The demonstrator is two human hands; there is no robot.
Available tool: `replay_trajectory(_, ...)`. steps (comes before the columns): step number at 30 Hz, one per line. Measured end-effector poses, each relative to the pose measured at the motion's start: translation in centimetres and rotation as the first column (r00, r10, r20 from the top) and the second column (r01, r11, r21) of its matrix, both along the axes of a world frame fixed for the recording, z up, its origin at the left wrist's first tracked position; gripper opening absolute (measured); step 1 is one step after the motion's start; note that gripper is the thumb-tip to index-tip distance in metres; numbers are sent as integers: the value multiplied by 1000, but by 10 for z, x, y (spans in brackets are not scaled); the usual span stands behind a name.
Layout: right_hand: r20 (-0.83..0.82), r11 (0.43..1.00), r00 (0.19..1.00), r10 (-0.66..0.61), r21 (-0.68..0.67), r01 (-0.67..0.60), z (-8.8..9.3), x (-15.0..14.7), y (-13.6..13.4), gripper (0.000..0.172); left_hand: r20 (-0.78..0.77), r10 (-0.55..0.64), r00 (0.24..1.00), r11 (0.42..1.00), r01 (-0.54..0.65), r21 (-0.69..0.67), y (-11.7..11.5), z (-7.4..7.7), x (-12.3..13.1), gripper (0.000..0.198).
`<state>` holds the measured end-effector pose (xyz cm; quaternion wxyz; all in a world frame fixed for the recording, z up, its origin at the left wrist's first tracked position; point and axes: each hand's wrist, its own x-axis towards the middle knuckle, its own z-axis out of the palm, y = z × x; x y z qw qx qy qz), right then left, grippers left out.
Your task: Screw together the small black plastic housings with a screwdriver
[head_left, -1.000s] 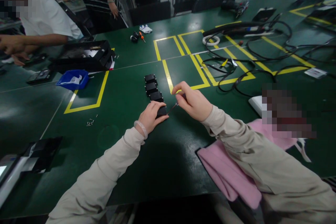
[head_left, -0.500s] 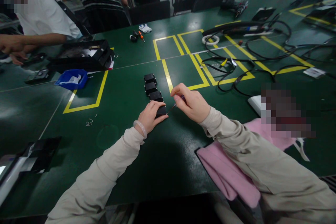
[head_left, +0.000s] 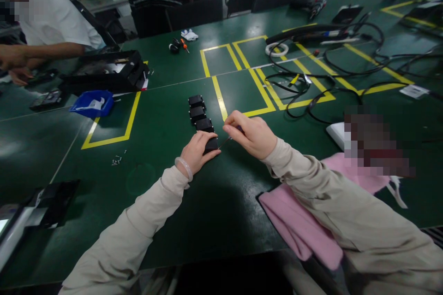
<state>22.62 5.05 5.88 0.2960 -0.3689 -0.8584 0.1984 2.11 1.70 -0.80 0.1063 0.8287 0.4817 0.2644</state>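
My left hand [head_left: 198, 151] grips the nearest small black box [head_left: 211, 144] between thumb and fingers, holding it on the green table. Beyond it three similar black boxes [head_left: 197, 113] stand in a row, with small bright screws at their corners. My right hand [head_left: 249, 134] is closed around a screwdriver [head_left: 227, 140]. Its handle is mostly hidden in the fingers. The thin shaft slants down to the left, its tip at the right corner of the held box. Whether a screw sits under the tip is too small to tell.
Loose screws [head_left: 116, 160] lie to the left. A blue tray [head_left: 92, 104] and a black case [head_left: 104, 73] stand farther left, near a seated person. Black cables [head_left: 311, 78] sprawl at right. A pink cloth [head_left: 301, 226] lies under my right forearm.
Both hands stay at the held box, with the right fingers slightly shifted around the screwdriver. The standing person's hand has moved right in the background. The view has shifted slightly.
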Motion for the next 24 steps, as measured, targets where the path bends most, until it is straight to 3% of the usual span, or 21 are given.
replay_trajectory(13, -34, 1000, 999, -5, -1, 5, -1, -1, 1, 18, -8, 4, 1000, 1000, -4, -11, 0, 0, 0, 36)
replay_trajectory(20, 9, 995, 995, -97, -11, 97, 7, -10, 0, 21, -18, 2, 1000, 1000, -2, 1, 0, 0, 0, 37)
replay_trajectory(24, 10, 996, 996, -86, 2, 86, 3, -11, -1, 23, -13, -2, 1000, 1000, 2, -2, 1, -1, 0, 38)
